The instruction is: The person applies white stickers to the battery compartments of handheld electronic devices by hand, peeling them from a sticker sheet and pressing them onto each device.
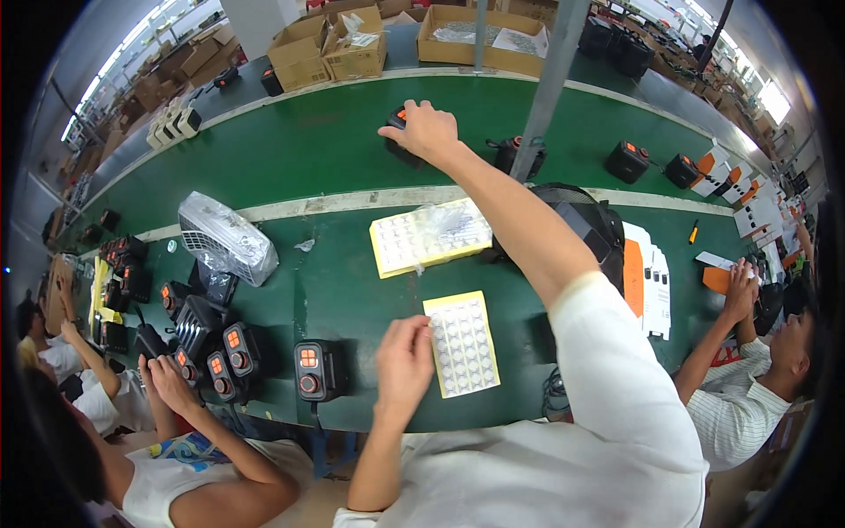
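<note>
My right hand (426, 132) reaches far forward over the green belt, its fingers wrapped over the top of a black boxy device (400, 151) with orange buttons. Most of that device is hidden under the hand. Close to me, my left hand (405, 363) is closed, its fingertips at the left edge of a yellow-backed sheet of round stickers (463, 345). Whatever those fingers pinch is too small to make out. Beyond the sheet lies a stack of similar sticker sheets (396, 246), partly covered by clear plastic. A similar black device (317, 371) stands left of my left hand.
Several black devices (236, 348) crowd the left, near a co-worker's hands (172, 385). A plastic-wrapped package (227, 238) lies behind them. A metal post (550, 88) rises beside my right arm. White-and-orange cartons (651, 286) stand right. More devices (628, 161) sit along the belt.
</note>
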Demonstrator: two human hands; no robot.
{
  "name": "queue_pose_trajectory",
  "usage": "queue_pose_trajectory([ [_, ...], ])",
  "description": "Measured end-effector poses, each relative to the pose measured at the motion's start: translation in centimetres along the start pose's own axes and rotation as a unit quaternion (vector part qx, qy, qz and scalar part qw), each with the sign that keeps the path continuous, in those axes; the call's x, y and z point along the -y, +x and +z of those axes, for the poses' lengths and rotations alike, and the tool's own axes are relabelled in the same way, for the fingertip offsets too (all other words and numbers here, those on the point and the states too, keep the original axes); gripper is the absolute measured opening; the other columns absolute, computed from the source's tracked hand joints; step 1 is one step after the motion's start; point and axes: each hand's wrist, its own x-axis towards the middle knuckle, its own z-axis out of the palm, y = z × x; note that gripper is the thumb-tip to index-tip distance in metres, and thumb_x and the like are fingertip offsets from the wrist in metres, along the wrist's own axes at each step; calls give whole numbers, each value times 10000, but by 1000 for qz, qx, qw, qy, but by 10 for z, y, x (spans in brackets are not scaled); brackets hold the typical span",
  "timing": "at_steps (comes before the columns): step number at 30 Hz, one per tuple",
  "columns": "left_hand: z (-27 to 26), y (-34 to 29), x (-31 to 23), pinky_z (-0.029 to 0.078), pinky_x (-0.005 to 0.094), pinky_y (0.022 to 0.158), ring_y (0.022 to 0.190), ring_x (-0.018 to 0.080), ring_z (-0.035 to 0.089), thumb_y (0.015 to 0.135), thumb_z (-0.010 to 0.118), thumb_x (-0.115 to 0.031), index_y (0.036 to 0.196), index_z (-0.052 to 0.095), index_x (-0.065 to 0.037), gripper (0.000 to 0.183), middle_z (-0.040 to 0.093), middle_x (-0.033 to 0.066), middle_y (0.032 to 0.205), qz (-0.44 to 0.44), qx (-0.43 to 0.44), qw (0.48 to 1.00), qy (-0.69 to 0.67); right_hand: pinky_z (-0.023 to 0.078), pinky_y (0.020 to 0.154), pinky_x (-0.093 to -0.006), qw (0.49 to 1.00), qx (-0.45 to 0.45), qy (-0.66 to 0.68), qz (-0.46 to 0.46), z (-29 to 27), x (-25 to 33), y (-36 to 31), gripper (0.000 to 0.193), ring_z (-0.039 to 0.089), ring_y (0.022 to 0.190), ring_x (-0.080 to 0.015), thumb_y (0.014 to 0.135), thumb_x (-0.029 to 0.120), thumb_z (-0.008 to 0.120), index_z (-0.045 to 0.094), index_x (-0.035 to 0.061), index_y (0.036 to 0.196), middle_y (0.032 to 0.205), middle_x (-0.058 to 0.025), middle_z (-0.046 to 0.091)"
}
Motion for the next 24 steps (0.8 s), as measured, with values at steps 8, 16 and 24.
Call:
queue_pose_trajectory([
  [8, 23, 9, -7, 417, 448, 914, 1095, 364, 477, 759, 712, -110, 1175, 579, 39, 461, 526, 190, 1188, 158, 65, 960, 222, 464, 849, -422, 965, -97, -244, -1, 51, -27, 21, 667, 590, 1013, -331, 779, 599, 634, 571, 10, 1086, 1060, -182, 565],
  [16, 5, 13, 11, 383, 457, 970, 1131, 366, 460, 744, 728, -120, 1216, 534, 58, 540, 508, 199, 1221, 115, 88, 962, 233, 513, 602, -343, 938, 333, 33, -88, -232, 3, -87, 121, 653, 630, -283, 728, 73, 538, 623, 9, 670, 605, -115, 614],
  [24, 7, 15, 3, 416, 427, 928, 1082, 365, 484, 809, 663, -81, 1219, 531, 58, 453, 517, 201, 1184, 85, 62, 978, 179, 526, 814, -415, 952, 71, -217, -204, -114, -249, -48, 501, 641, 999, -308, 673, 279, 763, 624, 32, 1086, 1001, -133, 682],
])
